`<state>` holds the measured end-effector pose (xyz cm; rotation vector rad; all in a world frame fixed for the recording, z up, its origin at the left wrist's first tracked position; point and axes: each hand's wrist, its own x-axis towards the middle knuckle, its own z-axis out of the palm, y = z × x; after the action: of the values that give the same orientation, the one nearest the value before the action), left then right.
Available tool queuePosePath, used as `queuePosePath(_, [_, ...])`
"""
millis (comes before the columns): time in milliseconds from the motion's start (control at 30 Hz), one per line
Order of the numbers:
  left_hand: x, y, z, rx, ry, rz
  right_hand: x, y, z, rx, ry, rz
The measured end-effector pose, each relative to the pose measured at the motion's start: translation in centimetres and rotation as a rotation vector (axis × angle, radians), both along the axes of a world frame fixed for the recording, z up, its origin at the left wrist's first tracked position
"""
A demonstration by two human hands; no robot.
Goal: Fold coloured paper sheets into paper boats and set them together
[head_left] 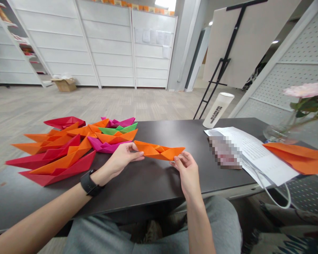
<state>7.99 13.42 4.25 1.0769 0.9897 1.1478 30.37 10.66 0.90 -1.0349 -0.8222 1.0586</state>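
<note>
Between my two hands is an orange folded paper boat, held by its pointed ends above the dark table. My left hand, with a black watch on the wrist, pinches the left tip. The right tip is pinched between thumb and fingers of my right hand. Left of my hands stand several more paper boats in rows: a red boat nearest me, a magenta boat, a green boat and several orange ones, such as this orange boat beside my left hand.
On the right lie printed sheets, a blurred-out item, a white cable and folded orange paper. A white bottle stands at the far edge. A glass vase holds a pink flower.
</note>
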Motion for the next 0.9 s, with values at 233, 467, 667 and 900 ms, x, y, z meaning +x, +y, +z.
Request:
queuePosePath(233, [-0.19, 0.16, -0.09, 0.009, -0.027, 0.028, -0.19, -0.49, 0.65, 0.037, -0.118, 0.128])
queuePosePath(467, [0.06, 0.13, 0.02, 0.006, -0.055, 0.015, -0.07, -0.36, 0.49, 0.006, 0.053, 0.088])
queuePosePath(667, [0.04, 0.06, 0.18, 0.025, -0.020, -0.069, 0.08, -0.35, 0.53, -0.013, 0.090, 0.131])
queuePosePath(900, [0.07, 0.01, -0.12, -0.035, 0.042, -0.098, 0.06, -0.40, 0.87, -0.062, 0.169, 0.135])
